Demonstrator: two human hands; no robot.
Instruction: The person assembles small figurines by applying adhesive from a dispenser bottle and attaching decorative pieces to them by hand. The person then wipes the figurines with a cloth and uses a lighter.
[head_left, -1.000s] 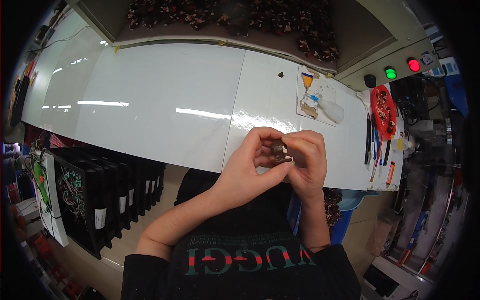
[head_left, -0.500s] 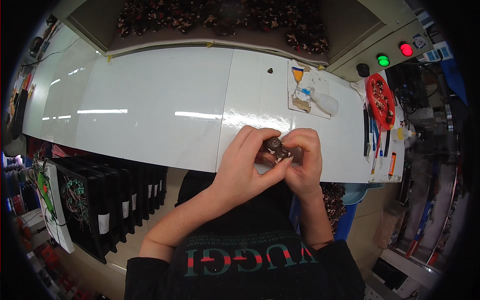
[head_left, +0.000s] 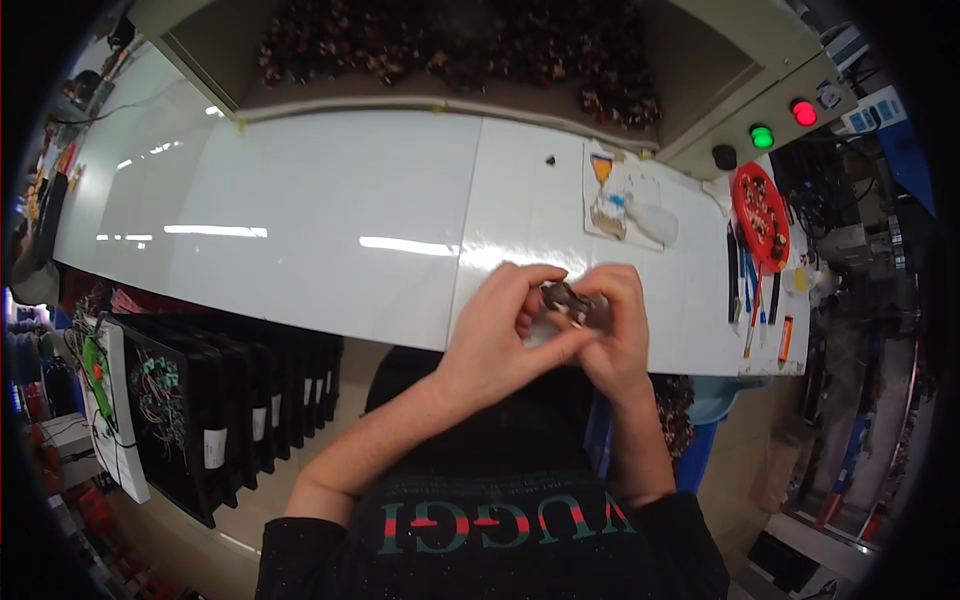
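Left hand [head_left: 492,330] and right hand [head_left: 620,340] curl toward each other over the near edge of the white counter [head_left: 320,180], fingers [head_left: 622,288] bent, pinching a small dark brown piece [head_left: 566,300] between them; the left forearm [head_left: 385,445] slants inward, the right forearm [head_left: 641,445] stands steeper.

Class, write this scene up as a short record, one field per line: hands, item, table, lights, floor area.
Hands: left hand and right hand, together
Item: dark piece, held between them, partly hidden and blurred
Table: white; bottle lying on a board; red dish at right
Lights: green light, red light, both lit
Floor area: black racks at left
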